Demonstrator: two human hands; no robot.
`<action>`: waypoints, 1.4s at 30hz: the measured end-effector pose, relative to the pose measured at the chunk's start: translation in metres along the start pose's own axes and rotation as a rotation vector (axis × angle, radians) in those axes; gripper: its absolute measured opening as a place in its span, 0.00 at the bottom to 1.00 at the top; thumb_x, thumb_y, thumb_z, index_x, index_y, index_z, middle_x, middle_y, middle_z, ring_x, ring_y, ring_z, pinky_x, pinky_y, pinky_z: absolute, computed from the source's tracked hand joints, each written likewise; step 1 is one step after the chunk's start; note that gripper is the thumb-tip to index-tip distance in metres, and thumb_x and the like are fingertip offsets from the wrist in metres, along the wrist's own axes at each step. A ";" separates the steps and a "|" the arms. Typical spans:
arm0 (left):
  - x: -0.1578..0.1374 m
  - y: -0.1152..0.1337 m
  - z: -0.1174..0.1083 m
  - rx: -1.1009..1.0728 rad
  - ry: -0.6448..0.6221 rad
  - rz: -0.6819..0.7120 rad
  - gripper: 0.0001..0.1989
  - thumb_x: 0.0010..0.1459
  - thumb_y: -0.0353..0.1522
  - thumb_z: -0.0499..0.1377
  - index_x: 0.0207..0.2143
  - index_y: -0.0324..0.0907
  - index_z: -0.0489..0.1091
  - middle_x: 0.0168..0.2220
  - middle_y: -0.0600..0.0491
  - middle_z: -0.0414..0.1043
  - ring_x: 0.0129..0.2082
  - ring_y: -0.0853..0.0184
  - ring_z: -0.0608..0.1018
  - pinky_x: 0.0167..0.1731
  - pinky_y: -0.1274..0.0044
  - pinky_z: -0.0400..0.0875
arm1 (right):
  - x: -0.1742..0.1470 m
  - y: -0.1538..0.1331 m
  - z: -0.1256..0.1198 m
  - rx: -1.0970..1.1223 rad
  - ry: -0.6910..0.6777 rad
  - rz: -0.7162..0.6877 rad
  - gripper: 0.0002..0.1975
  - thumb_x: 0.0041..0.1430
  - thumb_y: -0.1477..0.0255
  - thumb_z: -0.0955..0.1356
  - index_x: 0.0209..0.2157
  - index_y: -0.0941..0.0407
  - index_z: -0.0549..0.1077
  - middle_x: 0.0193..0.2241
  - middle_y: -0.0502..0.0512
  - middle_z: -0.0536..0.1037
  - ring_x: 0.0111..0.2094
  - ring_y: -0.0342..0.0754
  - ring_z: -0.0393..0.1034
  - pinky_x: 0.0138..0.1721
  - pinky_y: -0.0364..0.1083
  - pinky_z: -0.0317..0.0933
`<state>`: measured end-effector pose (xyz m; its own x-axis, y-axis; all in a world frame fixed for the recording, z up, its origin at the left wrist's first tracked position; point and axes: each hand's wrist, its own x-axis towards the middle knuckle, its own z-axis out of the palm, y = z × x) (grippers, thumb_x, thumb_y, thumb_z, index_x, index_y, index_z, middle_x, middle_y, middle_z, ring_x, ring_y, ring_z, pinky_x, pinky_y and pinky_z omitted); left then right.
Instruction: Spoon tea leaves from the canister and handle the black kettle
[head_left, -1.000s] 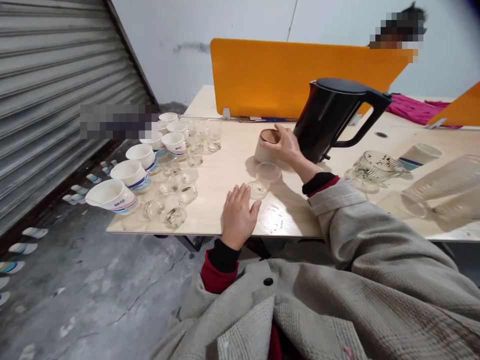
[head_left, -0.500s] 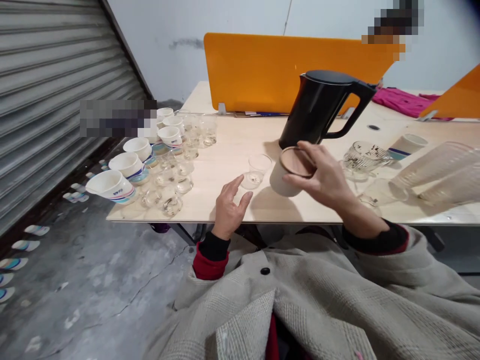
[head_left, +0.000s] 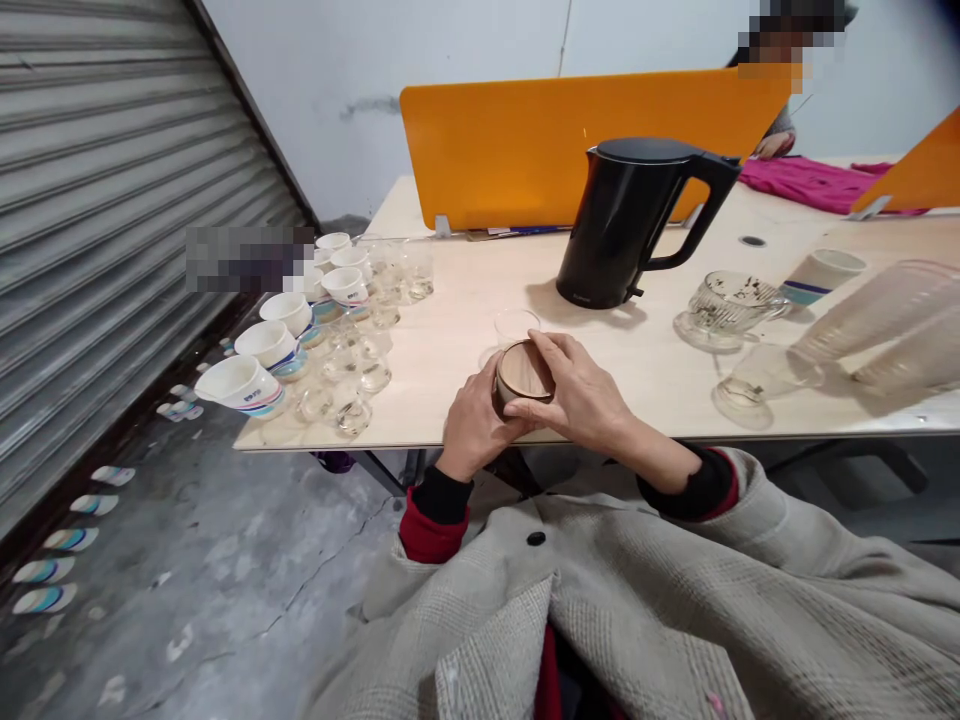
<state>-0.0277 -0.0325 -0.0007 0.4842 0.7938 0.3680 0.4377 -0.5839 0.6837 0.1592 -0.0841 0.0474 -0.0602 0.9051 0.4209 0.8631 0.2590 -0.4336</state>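
Jar [head_left: 525,378]: round, wood-grained lid [head_left: 528,364]; fingers [head_left: 553,352] curved around.

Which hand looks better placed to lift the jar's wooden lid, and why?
The right hand, I'd judge: its thumb and fingertips reach the edge of the lid, while the left hand cups the side below, seemingly well set to steady it.

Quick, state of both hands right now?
Left hand: closed around the left side of the wooden-lidded canister.
Right hand: holding the same canister from the right.
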 end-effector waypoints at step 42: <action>-0.001 -0.008 0.003 0.046 0.096 -0.062 0.48 0.48 0.47 0.76 0.68 0.48 0.63 0.60 0.45 0.79 0.59 0.46 0.81 0.57 0.58 0.78 | -0.034 0.178 -0.164 -0.481 0.318 0.790 0.38 0.67 0.50 0.69 0.67 0.63 0.70 0.47 0.73 0.82 0.52 0.69 0.75 0.54 0.64 0.67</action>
<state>-0.0294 -0.0292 -0.0078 0.3813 0.8401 0.3858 0.4999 -0.5384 0.6784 0.3972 -0.1240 0.0868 0.7001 0.6078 0.3747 0.7137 -0.6119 -0.3409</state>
